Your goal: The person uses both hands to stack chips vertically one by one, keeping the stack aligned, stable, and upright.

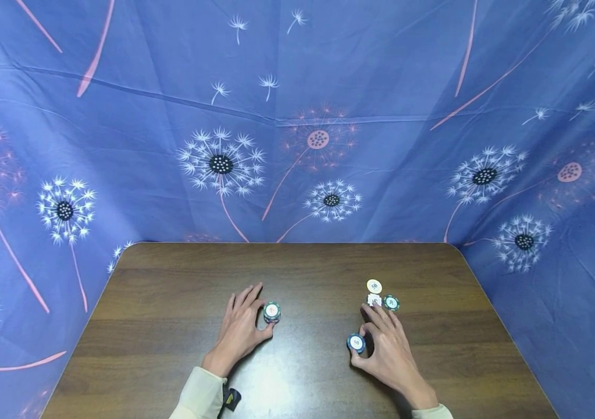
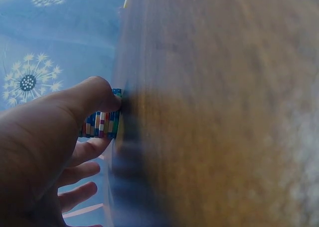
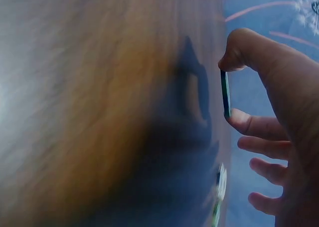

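Note:
On the left side of the table, my left hand (image 1: 239,329) grips a stack of poker chips (image 1: 272,311) between thumb and index finger. The top chip has a green rim and a pale centre. Edges of several colours show along the stack (image 2: 102,123) in the left wrist view. Further right, my right hand (image 1: 391,352) pinches a single blue poker chip (image 1: 356,343) marked 50. The right wrist view shows this chip (image 3: 226,95) edge-on, thin and dark, held between thumb and index fingertip with a shadow on the wood beside it. The other right fingers extend forward.
Just beyond my right fingers lie a yellow-rimmed chip (image 1: 374,286), a white chip (image 1: 374,300) partly behind the fingertips, and a green chip (image 1: 391,302). The brown wooden table (image 1: 198,262) ends at a blue dandelion-print curtain (image 1: 276,70). A black band sits by my left cuff.

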Tool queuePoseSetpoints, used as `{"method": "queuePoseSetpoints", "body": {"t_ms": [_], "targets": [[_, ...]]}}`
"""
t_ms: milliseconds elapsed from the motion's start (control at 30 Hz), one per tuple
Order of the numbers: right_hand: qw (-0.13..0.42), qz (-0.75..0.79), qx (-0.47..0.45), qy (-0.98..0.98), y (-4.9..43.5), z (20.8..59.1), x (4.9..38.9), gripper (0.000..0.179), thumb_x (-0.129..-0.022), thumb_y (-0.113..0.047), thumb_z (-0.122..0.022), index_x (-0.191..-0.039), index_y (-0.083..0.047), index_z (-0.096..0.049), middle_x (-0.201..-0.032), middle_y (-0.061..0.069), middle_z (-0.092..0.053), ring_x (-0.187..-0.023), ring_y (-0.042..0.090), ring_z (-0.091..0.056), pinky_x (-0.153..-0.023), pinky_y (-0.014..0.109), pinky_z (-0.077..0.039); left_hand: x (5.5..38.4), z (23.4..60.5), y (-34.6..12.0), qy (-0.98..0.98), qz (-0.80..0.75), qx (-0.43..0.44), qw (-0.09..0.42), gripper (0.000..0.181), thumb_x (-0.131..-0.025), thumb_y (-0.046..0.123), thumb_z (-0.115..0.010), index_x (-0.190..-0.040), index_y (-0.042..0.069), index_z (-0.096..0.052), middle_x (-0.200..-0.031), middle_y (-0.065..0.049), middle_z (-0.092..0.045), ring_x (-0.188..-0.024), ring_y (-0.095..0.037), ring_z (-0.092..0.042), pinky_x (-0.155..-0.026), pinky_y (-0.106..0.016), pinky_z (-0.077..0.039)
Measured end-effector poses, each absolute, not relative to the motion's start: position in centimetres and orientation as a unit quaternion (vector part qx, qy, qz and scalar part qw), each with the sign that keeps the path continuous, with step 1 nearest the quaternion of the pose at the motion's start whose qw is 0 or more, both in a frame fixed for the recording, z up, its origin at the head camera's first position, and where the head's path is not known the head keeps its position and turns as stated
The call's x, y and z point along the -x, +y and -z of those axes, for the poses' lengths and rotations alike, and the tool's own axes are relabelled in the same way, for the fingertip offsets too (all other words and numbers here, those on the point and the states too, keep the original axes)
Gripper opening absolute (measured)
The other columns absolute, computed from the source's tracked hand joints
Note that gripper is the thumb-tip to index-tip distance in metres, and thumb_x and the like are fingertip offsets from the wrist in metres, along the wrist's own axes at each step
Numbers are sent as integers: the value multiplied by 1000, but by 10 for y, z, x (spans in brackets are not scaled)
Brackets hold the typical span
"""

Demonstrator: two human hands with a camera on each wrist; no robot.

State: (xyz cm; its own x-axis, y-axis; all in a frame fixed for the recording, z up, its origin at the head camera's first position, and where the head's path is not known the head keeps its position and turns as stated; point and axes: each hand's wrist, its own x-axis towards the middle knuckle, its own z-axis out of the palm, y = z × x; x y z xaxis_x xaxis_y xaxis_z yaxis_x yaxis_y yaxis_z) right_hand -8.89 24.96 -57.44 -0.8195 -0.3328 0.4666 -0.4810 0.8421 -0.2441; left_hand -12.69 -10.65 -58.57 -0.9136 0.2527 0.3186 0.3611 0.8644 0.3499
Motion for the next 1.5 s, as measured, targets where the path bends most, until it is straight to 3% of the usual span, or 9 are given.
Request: {"method": "queuePoseSetpoints", "body": {"t_ms": [900, 1500], "targets": [[105, -168, -366, -909, 137, 543, 156, 32, -76, -41, -84, -89, -17, -67, -158, 14, -56, -154, 39, -42, -123, 65, -34, 126, 584, -108, -960, 192, 160, 127, 47, -81, 38, -89, -114, 8, -78, -157, -16, -57, -146, -39, -50, -117, -70, -38], [96, -137, -392, -905, 98, 537, 174, 33, -78, -45, -82, -90, -17, -68, -158, 13, -56, -156, 32, -41, -124, 59, -35, 126, 582, -108, -956, 214, 159, 121, 46, -81, 34, -88, -115, 5, -77, -157, -17, -56, -147, -41, -48, -117, -72, -36]]}}
